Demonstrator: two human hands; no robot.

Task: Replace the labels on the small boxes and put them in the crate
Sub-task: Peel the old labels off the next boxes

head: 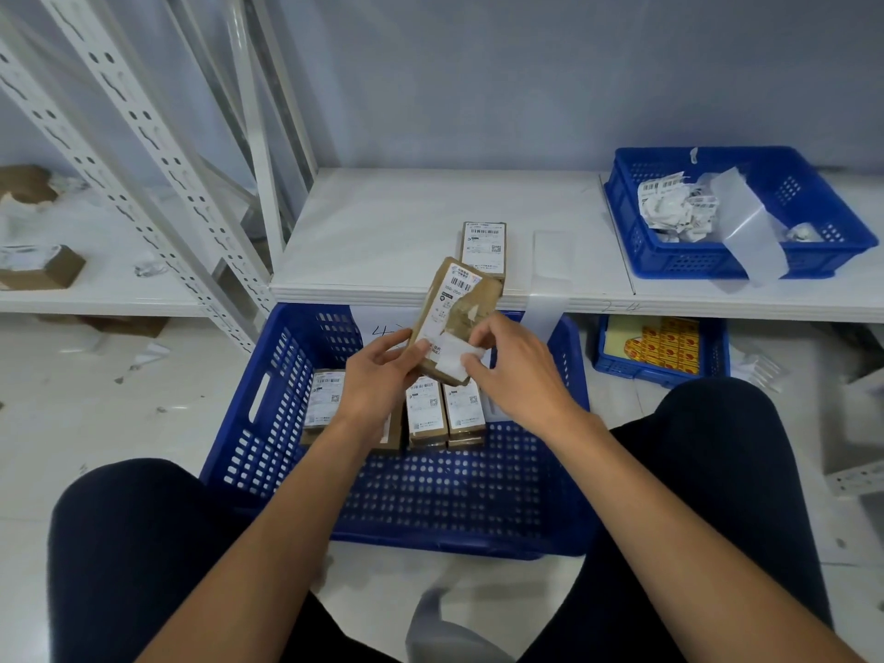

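— Which one is being worked on?

— The small box (471, 306), held tilted just above the blue crate (268, 423). The left hand (378, 375) grips its lower end with the fingers curled round the edge. The right hand (519, 375) pinches a loose white flap of the old label (457, 283) near the bottom.

— It looks ragged.

— It is. Bare brown patches show across the middle of the face, and the barcode part at the top is stuck down flat. I'd say the pull should go low and slow, nearly flat along the cardboard. Pulling straight up would probably bring it off in shreds rather than in one sheet.

— And the other hand?

— It should brace hard, with the thumb close to the peel line, so the box doesn't twist or crush.

— Where does the scrap go?

— Probably the blue basket (669, 268) on the shelf (382, 222) to the right, which holds crumpled label scraps (669, 210).

— And after that?

— A fresh label pressed on from one edge, I'd guess. Then the box goes down beside the boxes (425, 409) lined up in the crate. Another box (484, 248) lies on the shelf just behind the held one.
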